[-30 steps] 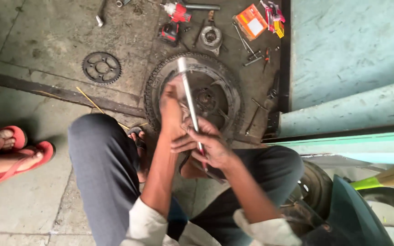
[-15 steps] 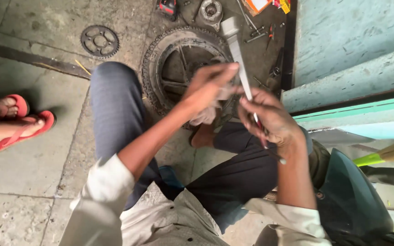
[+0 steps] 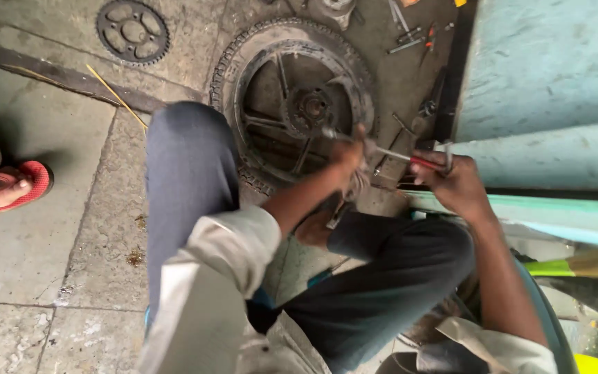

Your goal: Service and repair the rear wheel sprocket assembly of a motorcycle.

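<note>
I am squatting over a motorcycle wheel [image 3: 292, 104] that lies flat on the concrete floor. Both hands hold a long metal rod [image 3: 390, 154], now lying almost level above the wheel's right rim. My left hand [image 3: 349, 161] grips the rod near its left end through a pale rag [image 3: 358, 185]. At the other end, where a red part shows, my right hand [image 3: 452, 183] is closed around it. The rod's left tip pokes out past my left hand.
A chain sprocket [image 3: 133, 31] lies on the floor at upper left. Loose tools and small parts [image 3: 410, 38] sit beyond the wheel. A pale blue-green wall [image 3: 548, 76] stands at right. Another person's foot in a red sandal [image 3: 8, 190] rests at the left edge.
The rod has swung from nearly upright to almost level. Both hands have shifted right, and my right hand now holds the rod's right end.
</note>
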